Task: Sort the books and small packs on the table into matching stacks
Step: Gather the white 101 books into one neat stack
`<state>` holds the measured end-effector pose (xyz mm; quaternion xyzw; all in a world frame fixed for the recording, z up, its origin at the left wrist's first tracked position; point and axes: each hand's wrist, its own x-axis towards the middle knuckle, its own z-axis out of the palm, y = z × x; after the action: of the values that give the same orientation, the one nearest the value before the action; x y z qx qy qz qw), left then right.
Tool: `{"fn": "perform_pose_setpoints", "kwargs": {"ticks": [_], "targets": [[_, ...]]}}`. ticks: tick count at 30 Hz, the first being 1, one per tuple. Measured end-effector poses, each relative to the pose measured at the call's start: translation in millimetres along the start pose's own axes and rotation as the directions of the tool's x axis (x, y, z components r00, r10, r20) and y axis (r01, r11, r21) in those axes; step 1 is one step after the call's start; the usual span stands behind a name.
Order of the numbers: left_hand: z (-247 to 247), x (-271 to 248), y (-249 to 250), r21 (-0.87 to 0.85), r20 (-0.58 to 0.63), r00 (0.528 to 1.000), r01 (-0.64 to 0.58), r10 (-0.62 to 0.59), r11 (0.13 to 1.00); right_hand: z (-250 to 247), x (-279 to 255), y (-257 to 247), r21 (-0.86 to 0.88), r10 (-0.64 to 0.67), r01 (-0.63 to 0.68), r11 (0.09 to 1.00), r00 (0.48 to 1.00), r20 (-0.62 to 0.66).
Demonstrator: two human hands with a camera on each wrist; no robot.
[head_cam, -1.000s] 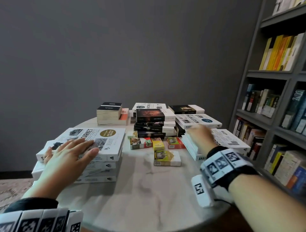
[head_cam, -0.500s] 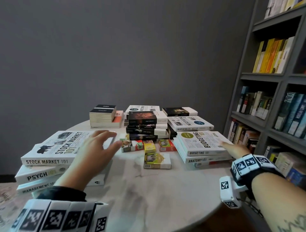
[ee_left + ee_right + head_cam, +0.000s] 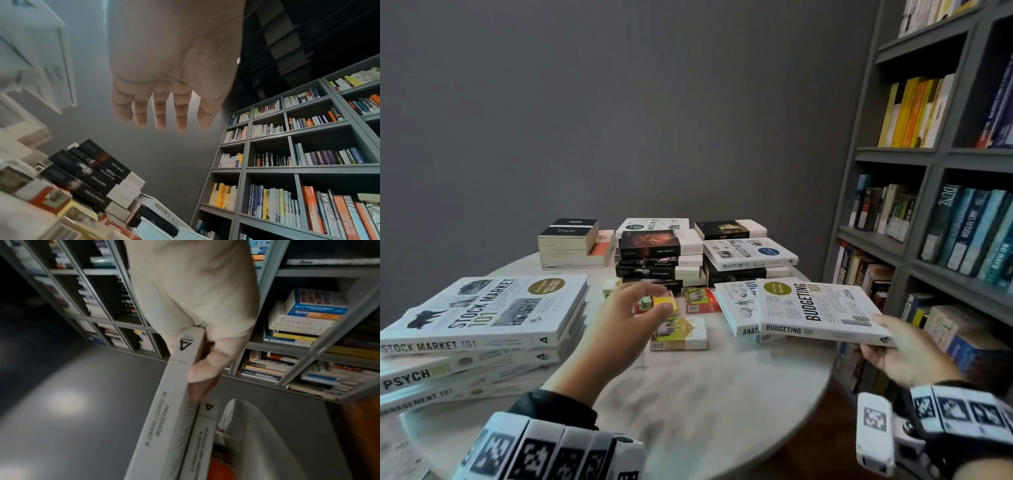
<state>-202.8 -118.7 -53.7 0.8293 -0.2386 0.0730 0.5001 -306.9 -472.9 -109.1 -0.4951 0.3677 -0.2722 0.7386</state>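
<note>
My right hand (image 3: 893, 346) grips the near right corner of the white Budgeting 101 book (image 3: 822, 311), thumb on top; its spine (image 3: 170, 402) runs past my thumb in the right wrist view. Under it lies the Anatomy 101 book (image 3: 739, 305). My left hand (image 3: 633, 315) hovers open, fingers spread, above the small packs: a yellow pack (image 3: 664, 303), a yellow-and-white pack (image 3: 678, 334) and a red pack (image 3: 700, 299). In the left wrist view the left hand's fingers (image 3: 160, 113) hang free and hold nothing. A white stack topped by Stock Market 101 (image 3: 486, 311) lies at the left.
Black-and-white paperbacks (image 3: 659, 255) are stacked at the table's back middle, a pale stack (image 3: 570, 245) at back left, Negotiating 101 (image 3: 750, 253) at back right. The round marble table (image 3: 688, 404) has bare surface in front. A grey bookshelf (image 3: 935, 219) stands close on the right.
My left hand left the Stock Market stack and moved right over the small packs. My right hand took hold of the Budgeting 101 book's corner and drew it off its stack towards me.
</note>
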Motion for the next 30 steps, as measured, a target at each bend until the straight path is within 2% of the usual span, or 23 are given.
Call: {"fn": "perform_pose_setpoints", "kwargs": {"ticks": [3,8,12,15,19,22,24,26,28,30], "targets": [[17,-3,8,-0.168,0.084,0.993,0.096,-0.082,0.981,-3,-26,5,0.090,-0.080,0.077,0.993,0.996,0.031],[44,-11,30,-0.307,0.219,0.968,0.191,-0.126,0.932,8,-62,0,0.338,-0.212,0.158,0.928,0.969,0.129],[52,-17,49,-0.533,0.353,0.924,0.325,-0.144,0.781,31,-90,-12,0.366,-0.296,0.179,0.913,0.909,0.294],[46,-18,62,-0.675,0.280,0.950,0.298,-0.140,0.675,48,-104,-13,0.324,-0.334,0.211,0.922,0.859,0.390],[27,-17,60,-0.680,0.178,0.968,0.251,-0.177,0.689,63,-113,-12,0.255,-0.332,0.233,0.939,0.809,0.484],[14,-17,58,-0.707,0.104,0.978,0.199,-0.179,0.679,73,-112,-15,0.183,-0.347,0.295,0.938,0.787,0.509],[5,-16,56,-0.742,0.046,0.983,0.153,-0.178,0.652,78,-103,-20,0.144,-0.372,0.347,0.927,0.794,0.480],[-6,-15,54,-0.767,-0.016,0.982,0.107,-0.186,0.632,81,-87,-27,0.091,-0.380,0.375,0.922,0.838,0.391],[-19,-16,54,-0.779,-0.073,0.979,0.064,-0.192,0.623,81,-65,-33,0.024,-0.330,0.335,0.942,0.908,0.257],[-32,-18,52,-0.782,-0.130,0.970,0.026,-0.203,0.622,75,-40,-32,-0.035,-0.232,0.239,0.970,0.962,0.147]]}}
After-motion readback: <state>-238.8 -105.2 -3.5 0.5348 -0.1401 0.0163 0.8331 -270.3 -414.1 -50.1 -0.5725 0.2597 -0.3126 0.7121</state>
